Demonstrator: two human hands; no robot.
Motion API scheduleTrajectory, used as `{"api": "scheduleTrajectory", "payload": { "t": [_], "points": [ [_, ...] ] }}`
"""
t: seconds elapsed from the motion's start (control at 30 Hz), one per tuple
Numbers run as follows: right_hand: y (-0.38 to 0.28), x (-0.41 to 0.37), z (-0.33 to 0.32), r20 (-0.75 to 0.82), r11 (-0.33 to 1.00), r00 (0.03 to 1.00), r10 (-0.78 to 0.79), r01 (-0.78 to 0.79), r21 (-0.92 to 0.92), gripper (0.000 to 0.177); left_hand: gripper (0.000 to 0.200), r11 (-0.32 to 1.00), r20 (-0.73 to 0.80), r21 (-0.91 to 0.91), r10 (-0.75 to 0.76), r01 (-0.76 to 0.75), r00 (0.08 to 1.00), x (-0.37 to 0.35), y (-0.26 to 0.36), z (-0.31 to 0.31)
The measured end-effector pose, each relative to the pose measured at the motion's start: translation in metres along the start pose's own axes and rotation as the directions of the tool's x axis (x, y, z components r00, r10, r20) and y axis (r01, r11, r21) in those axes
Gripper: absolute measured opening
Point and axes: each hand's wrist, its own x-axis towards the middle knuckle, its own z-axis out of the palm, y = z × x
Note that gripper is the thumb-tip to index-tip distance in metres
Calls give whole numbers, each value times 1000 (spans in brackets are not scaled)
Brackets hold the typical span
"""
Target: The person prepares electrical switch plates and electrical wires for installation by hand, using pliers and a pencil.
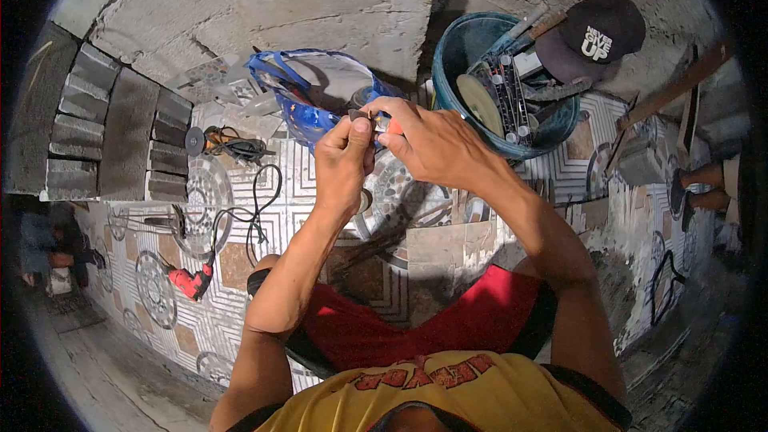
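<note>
My left hand (346, 156) and my right hand (428, 140) meet in front of me, over the near edge of a blue bag (308, 124). Between my left thumb and fingers is a small dark piece that I cannot make out clearly. My right fingers pinch a small item with an orange part (394, 126), close against the left fingertips. The fingers hide most of both items. The bag stands open behind my hands, with things inside it that are partly hidden.
A teal bucket (570, 124) with tools and a black cap (602, 36) stands right of the bag. Stacked blocks (128, 128) are at left. A red power tool (192, 280) and its cord lie on the patterned floor. Another person's legs (708, 188) show at far right.
</note>
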Motion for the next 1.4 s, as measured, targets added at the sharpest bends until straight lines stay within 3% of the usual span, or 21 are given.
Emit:
{"api": "scheduleTrajectory", "payload": {
  "t": [0.07,0.27,0.33,0.4,0.43,0.6,0.67,0.8,0.9,1.07,1.13,1.2,1.27,1.3,1.37,1.4],
  "points": [
    [0,0,-1,48,998,997,64,-64,-7,35,31,1000,-5,1,-8,8,1000,2,-4,-1],
    [5,-1,4,-19,997,1000,5,-6,-74,39,30,998,-16,62,27,-26,1000,1,-5,-3],
    [-1,-1,-2,34,999,998,49,-49,-17,38,31,997,-9,69,30,-29,1000,1,-5,-2],
    [-4,0,-5,89,995,992,88,-91,38,37,40,988,61,-152,26,-17,998,1,-3,2],
    [-3,-1,-4,83,994,993,87,-92,62,38,40,988,60,-152,27,-17,998,0,-1,3],
    [0,-2,-1,45,995,998,47,-51,89,40,42,994,80,-106,26,-17,996,-3,0,3],
    [1,-1,2,-28,999,999,-32,32,-2,39,39,998,76,-60,10,-6,997,-3,-1,-6],
    [2,-1,1,-46,998,999,-20,17,-64,37,28,999,10,18,46,-47,999,0,-6,-5],
    [-4,1,-2,68,995,995,72,-76,63,35,28,997,-56,-58,56,-59,997,-1,-1,7],
    [4,-1,8,-84,998,996,-18,13,-65,32,28,999,12,38,14,-14,1000,-1,-3,-5],
    [5,-1,7,-92,999,995,43,-43,9,32,33,996,3,86,-18,18,1000,-1,-3,-2],
    [8,2,2,-94,993,991,97,-90,83,33,36,992,-36,-126,0,-4,999,0,-5,6],
    [10,3,-7,-174,984,983,63,-32,175,35,36,987,-21,-163,-3,0,1000,0,1,7],
    [8,3,-8,-172,984,983,62,-31,174,35,37,980,-4,-200,-9,8,1000,0,3,8],
    [3,0,-10,-28,993,993,115,-114,33,38,40,986,43,-164,-4,11,999,3,0,2],
    [-1,0,-12,52,995,995,89,-91,50,43,44,992,93,-125,-2,13,996,3,-2,0]
  ]
}}
